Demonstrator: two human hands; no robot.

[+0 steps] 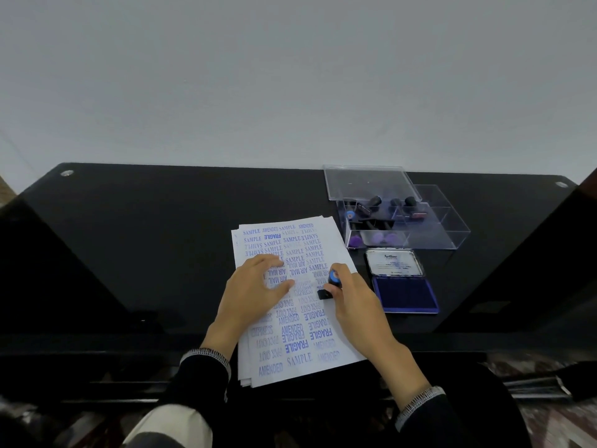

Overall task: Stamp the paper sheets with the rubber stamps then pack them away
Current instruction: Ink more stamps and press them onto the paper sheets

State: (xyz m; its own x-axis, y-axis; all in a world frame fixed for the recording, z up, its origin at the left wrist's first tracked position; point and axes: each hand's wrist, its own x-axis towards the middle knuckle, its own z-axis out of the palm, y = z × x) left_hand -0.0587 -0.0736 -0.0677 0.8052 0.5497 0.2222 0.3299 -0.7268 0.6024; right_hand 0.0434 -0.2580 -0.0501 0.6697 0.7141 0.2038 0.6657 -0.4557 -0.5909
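Note:
A stack of white paper sheets [292, 321] lies on the black table [145, 253], its top sheet covered in blue stamped words. My left hand [255, 294] rests flat on the sheet with fingers spread. My right hand [357, 305] grips a black rubber stamp [329, 286] with a blue-capped handle, tilted, its base at the paper's right side. Just right of that hand an open blue ink pad [405, 294] sits with its metal lid [394, 262] raised behind it. Further back, a clear plastic box [445, 221] holds several more black stamps [374, 203].
The clear lid [368, 182] of the box leans over its back left part. A pale wall rises behind the table's far edge. The paper stack overhangs the table's near edge toward my lap. Dark sleeves cover both my wrists.

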